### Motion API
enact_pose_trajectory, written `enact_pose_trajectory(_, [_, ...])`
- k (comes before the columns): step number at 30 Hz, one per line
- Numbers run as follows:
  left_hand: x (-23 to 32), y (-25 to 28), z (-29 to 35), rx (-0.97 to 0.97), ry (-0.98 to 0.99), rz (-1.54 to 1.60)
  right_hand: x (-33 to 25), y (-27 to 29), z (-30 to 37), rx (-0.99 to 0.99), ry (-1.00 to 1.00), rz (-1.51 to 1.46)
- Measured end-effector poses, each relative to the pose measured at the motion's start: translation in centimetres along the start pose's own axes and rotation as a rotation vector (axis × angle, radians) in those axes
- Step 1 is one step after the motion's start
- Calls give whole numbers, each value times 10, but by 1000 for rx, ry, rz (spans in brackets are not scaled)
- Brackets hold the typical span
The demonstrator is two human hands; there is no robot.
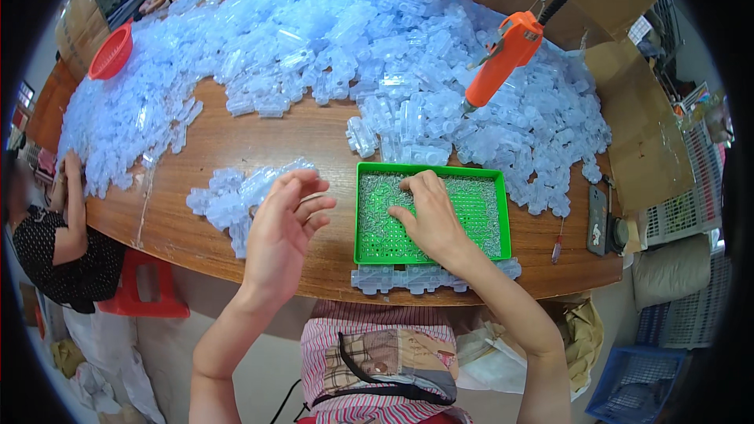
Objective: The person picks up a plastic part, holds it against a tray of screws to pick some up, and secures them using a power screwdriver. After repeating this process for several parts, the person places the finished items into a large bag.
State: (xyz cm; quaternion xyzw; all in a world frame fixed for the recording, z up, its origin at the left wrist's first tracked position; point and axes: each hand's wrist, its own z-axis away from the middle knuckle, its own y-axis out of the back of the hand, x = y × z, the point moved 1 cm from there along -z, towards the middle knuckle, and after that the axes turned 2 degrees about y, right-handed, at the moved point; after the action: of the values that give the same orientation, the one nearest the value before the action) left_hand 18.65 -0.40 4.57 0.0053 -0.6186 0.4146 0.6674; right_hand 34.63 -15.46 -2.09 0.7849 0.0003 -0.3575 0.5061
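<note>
Metal bits (380, 224) lie in a green tray (505, 216) beneath the right hand (432, 216).

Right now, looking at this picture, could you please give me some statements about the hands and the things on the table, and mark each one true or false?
1. The right hand reaches into the green tray. True.
2. The green tray has nothing in it. False: many small grey pieces lie there.
3. The orange tool hangs above the table. True.
4. The left hand grips the orange tool. False: it is raised left of the tray, away from the tool.
5. The red basket is on the person's right. False: it is at the far left.
</note>
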Motion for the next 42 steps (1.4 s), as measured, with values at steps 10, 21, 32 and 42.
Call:
enact_pose_trajectory(10, [-19,-14,-17,-61,57,93,-7,-2,-5,-224,39,119])
enact_pose_trajectory(21, [-56,-32,-28,-55,260,326,-4,50,-13,-366,-442,-686])
enact_pose_trajectory(32, [-99,-33,-52,-272,484,1000,-54,76,-5,-185,-193,-574])
enact_pose_trajectory(42, [-84,-58,-24,-329,443,973,-61,70,38,156,45,-65])
